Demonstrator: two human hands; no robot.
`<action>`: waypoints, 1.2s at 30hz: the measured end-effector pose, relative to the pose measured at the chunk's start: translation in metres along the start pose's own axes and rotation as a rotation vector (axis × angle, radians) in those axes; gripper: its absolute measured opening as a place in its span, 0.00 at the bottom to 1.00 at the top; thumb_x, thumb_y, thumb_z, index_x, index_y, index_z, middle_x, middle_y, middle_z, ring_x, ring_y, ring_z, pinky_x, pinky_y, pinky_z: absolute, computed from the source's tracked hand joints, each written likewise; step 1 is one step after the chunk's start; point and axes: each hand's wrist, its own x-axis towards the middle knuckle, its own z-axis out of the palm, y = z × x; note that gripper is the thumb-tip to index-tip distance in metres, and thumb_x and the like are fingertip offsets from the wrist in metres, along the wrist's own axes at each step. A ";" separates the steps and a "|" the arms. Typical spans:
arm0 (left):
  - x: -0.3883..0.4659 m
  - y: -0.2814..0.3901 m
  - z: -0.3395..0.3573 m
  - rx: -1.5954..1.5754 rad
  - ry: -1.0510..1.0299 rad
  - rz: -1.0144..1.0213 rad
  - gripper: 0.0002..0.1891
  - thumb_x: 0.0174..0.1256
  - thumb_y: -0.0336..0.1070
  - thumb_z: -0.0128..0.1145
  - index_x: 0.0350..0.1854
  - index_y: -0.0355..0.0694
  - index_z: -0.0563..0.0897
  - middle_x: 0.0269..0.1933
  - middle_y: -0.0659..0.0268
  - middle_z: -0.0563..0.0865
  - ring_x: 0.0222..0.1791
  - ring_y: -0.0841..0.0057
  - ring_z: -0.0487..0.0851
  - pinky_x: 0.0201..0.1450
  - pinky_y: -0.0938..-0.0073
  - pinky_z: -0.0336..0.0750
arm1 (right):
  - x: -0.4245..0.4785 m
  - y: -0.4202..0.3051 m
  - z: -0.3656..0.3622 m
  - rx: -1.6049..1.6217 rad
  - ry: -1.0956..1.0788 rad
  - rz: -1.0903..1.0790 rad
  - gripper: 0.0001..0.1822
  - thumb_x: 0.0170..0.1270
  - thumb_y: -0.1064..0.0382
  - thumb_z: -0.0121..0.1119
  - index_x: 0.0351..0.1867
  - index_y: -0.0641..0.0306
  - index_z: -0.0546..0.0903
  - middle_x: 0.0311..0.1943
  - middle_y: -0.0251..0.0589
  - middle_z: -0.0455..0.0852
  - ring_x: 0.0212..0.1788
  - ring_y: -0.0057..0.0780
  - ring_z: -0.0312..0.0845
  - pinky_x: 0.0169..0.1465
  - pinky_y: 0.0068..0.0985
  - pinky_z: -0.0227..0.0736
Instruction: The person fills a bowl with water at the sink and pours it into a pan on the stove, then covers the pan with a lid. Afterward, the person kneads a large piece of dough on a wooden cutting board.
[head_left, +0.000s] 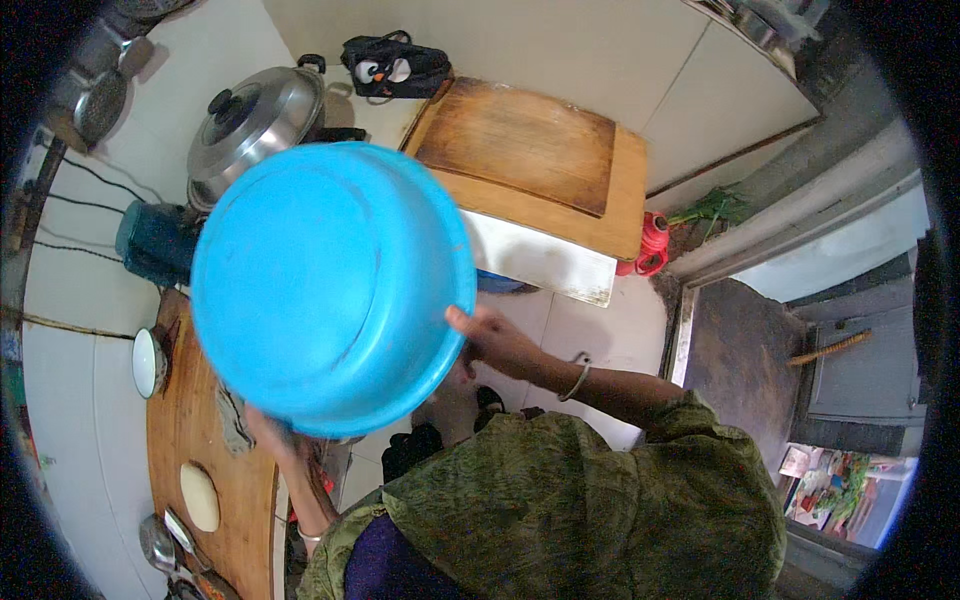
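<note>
A large blue plastic basin (300, 277) is held up with its underside facing me, so its inside is hidden. My right hand (487, 337) grips the rim at the right, thumb on the outer side and the other fingers mostly hidden. At the lower left rim is my left hand (274, 439), blurred and partly covered by the basin. Below it, a pale oval piece of dough (199, 496) lies on the wooden worktop (240, 510). A crumpled grey cloth (234, 421) is beside the left hand.
A lidded steel pot (259, 112) stands behind the basin. A white bowl (149, 363), a cleaver (184, 534) and a ladle (156, 544) are along the worktop's left side. Beyond the basin, a cutting board (525, 142) lies on a wooden surface, near a black bag (397, 67).
</note>
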 end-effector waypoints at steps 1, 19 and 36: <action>0.005 -0.004 0.025 0.088 -0.034 0.003 0.24 0.70 0.47 0.47 0.62 0.38 0.65 0.58 0.58 0.72 0.50 0.76 0.74 0.48 0.68 0.71 | -0.006 -0.001 -0.011 0.054 0.100 -0.006 0.26 0.66 0.40 0.46 0.30 0.64 0.75 0.19 0.39 0.79 0.18 0.26 0.76 0.23 0.23 0.72; -0.095 -0.025 -0.047 0.304 0.210 0.046 0.09 0.70 0.34 0.46 0.43 0.36 0.78 0.34 0.67 0.82 0.29 0.85 0.76 0.32 0.81 0.71 | 0.115 0.049 -0.303 0.545 0.751 -0.316 0.17 0.70 0.56 0.46 0.51 0.68 0.65 0.38 0.51 0.82 0.32 0.38 0.83 0.38 0.30 0.84; -0.194 -0.036 -0.174 0.359 0.800 -0.047 0.11 0.69 0.37 0.46 0.40 0.38 0.80 0.33 0.70 0.82 0.34 0.84 0.78 0.35 0.82 0.70 | 0.161 0.117 -0.140 -0.433 0.415 -0.120 0.15 0.69 0.62 0.43 0.47 0.70 0.76 0.35 0.46 0.82 0.31 0.25 0.79 0.34 0.21 0.76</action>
